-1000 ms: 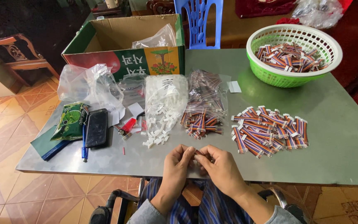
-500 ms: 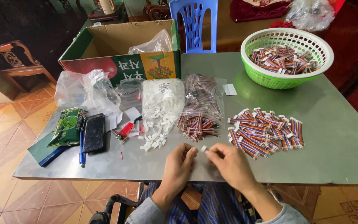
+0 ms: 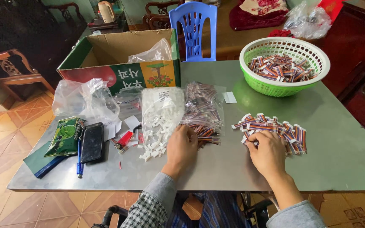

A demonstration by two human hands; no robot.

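Resting left hand (image 3: 181,147) on loose wire bundles (image 3: 203,134), right hand (image 3: 267,153) on finished cable pile (image 3: 275,130); fingers curled, grip unclear.

Table (image 3: 216,169) layout: cardboard box (image 3: 119,63) at rear left; basket (image 3: 284,65) of finished cable pieces at rear right. Centre: bag of plastic connectors (image 3: 160,116) left of bag of ribbon wires (image 3: 203,112). Loose cable pile (image 3: 275,131) at right; phone (image 3: 93,142) and pen (image 3: 79,158) at left.

Striped cable pieces (image 3: 275,131) heaped on table; bagged bundle (image 3: 203,112) leftward.
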